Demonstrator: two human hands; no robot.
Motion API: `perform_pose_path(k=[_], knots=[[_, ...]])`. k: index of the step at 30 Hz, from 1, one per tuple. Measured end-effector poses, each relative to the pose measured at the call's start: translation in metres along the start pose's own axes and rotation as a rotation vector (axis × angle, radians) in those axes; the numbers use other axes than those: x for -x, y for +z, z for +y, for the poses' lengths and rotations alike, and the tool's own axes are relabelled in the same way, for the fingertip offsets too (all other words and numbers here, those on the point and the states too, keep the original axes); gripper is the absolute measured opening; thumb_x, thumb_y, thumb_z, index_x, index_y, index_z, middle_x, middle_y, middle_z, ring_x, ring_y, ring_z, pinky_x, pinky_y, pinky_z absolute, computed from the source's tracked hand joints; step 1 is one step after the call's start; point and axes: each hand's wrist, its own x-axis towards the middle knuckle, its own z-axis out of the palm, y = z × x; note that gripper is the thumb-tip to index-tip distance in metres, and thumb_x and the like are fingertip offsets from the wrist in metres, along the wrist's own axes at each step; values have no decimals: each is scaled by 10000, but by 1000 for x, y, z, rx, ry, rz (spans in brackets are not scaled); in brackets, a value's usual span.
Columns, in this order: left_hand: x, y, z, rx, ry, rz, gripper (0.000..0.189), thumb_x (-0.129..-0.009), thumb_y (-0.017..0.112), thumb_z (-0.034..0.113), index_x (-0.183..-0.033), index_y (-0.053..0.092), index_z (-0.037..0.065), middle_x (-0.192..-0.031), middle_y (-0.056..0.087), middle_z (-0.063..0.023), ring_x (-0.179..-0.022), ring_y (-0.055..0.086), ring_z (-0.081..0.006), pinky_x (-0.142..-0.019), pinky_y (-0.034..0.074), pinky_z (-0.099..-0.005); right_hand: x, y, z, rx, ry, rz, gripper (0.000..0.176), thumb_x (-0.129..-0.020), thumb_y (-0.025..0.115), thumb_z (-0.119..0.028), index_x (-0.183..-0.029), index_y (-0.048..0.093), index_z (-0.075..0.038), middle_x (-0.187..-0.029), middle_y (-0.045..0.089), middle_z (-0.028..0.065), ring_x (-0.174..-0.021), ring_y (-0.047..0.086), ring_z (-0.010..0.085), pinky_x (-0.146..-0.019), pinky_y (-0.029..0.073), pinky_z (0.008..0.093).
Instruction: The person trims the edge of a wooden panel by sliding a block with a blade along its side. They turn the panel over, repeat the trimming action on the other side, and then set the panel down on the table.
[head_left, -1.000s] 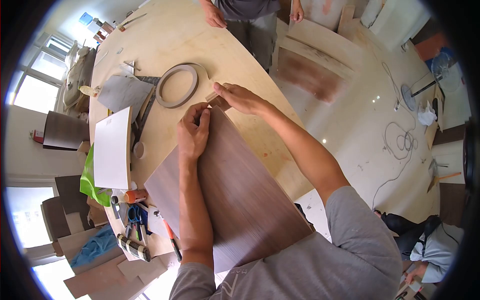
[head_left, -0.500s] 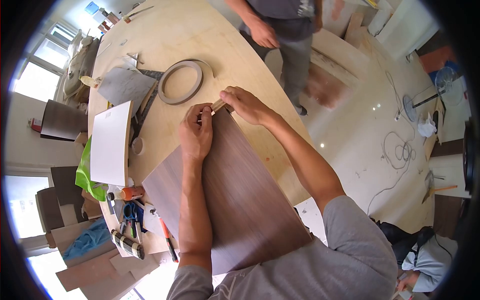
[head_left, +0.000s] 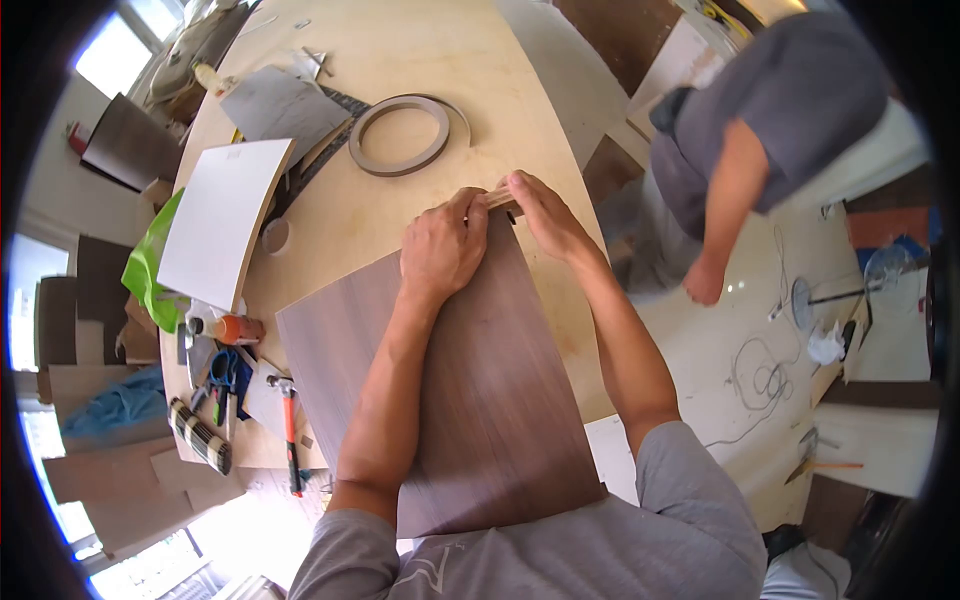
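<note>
A brown wood-grain panel (head_left: pixel 500 400) lies on the pale wooden table in front of me, its near edge against my shirt. At its far corner is a small light wooden block (head_left: pixel 498 199), held between both hands. My left hand (head_left: pixel 442 250) is closed, gripping the block's left end above the panel's far edge. My right hand (head_left: pixel 548 220) pinches the right end with thumb and fingers. The fingers partly cover the block. Just beyond the hands lies a roll of brown edge banding (head_left: pixel 436 157), its loose end curling to the right.
To the left are a white board (head_left: pixel 225 215), a grey sheet (head_left: pixel 285 105), an orange bottle (head_left: pixel 240 330), scissors (head_left: pixel 221 368) and a hammer (head_left: pixel 291 440). Another person (head_left: pixel 790 110) stands beyond the table's right edge. A cable (head_left: pixel 765 375) lies on the floor.
My view has shifted, so the table contents sit differently in it. Both hands still hold the block at the panel's far corner. The other person has moved right and bends over.
</note>
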Motion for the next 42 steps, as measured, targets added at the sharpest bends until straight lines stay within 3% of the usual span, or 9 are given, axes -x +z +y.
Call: perform_pose_path(k=[9, 12, 18, 25, 29, 30, 34, 37, 42], knots=[[5, 6, -3, -77, 38, 33, 272, -916, 465, 259, -1032, 579, 42, -676, 650, -204, -661, 647, -404, -663, 507, -498, 4, 7, -13, -16, 97, 108, 432, -1026, 359, -335, -897, 579, 14, -788, 573, 95, -744, 550, 171, -711, 446, 310], [5, 0, 0, -93, -26, -103, 327, -902, 453, 241, -1158, 551, 63, -768, 666, -217, -745, 644, -411, -727, 494, -503, 3, 8, -16, 34, 69, 133, 436, -1025, 362, -333, -889, 601, 6, -788, 588, 83, -741, 542, 156, -713, 444, 297], [3, -6, 0, -64, -12, -147, 310, -888, 459, 239, -1120, 552, 56, -760, 661, -221, -729, 640, -409, -718, 492, -501, 11, -4, -21, -67, 124, -10, 486, -1028, 367, -452, -1105, 591, -27, -950, 622, 49, -828, 564, 134, -733, 448, 279], [0, -4, -2, -81, 8, -141, 295, -904, 455, 259, -1098, 551, 59, -759, 658, -224, -746, 638, -417, -710, 484, -509, 27, 7, 19, -1169, 286, 101, 596, -980, 398, -554, -1313, 439, -62, -1097, 594, 69, -921, 587, 159, -782, 474, 308], [-1, -1, 0, -90, 27, -110, 297, -926, 432, 270, -1115, 553, 76, -772, 659, -232, -750, 642, -422, -715, 486, -511, 17, 26, 17, -1333, 373, 139, 511, -929, 522, -552, -1160, 574, -99, -993, 624, 45, -886, 580, 149, -798, 474, 317], [0, -2, 2, -102, 13, -128, 308, -932, 426, 272, -1142, 554, 87, -788, 660, -238, -766, 641, -426, -723, 483, -512, 14, 29, 10, -1344, 407, 143, 399, -926, 568, -513, -1014, 607, -126, -918, 627, 27, -864, 582, 145, -757, 476, 317], [2, 1, 8, -86, -32, -65, 333, -932, 414, 258, -1168, 573, 85, -853, 661, -253, -830, 630, -440, -755, 472, -516, 13, 36, -7, -1359, 398, 344, 246, -923, 642, -364, -899, 557, -135, -819, 573, -3, -759, 538, 123, -714, 449, 303], [2, 12, -2, -264, -105, 129, 331, -930, 400, 250, -1073, 633, 63, -862, 660, -249, -849, 625, -442, -770, 467, -513, 10, 44, -3, -1384, 401, 373, 234, -930, 634, -353, -878, 557, -138, -802, 566, -6, -761, 540, 116, -703, 451, 300], [-2, 12, -1, -407, -195, -13, 348, -934, 357, 247, -921, 638, 42, -893, 671, -223, -846, 621, -434, -767, 453, -515, 10, 48, -8, -1379, 386, 396, 240, -942, 622, -323, -872, 550, -105, -769, 570, -1, -694, 543, 96, -681, 462, 286]])
